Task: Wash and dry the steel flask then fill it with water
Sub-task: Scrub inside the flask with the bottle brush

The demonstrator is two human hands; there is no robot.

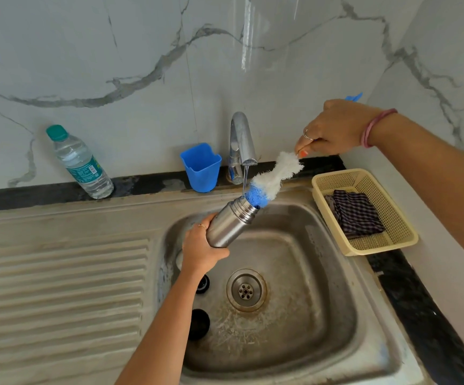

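one head-worn wide view looks forward and down, close over the sink [336, 315], facing the marble wall [142, 51].

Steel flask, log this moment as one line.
stage: washing | left hand: holds steel flask tilted over sink | right hand: bottle brush at mouth | tap: running

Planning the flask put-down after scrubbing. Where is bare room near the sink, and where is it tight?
Free: the ribbed drainboard left of the basin, between the water bottle and the near edge. Basin floor right of the drain is bare too. Crowded: the basin's left side, with two black caps; the right counter, taken by the basket; and under the tap beside the blue cup.
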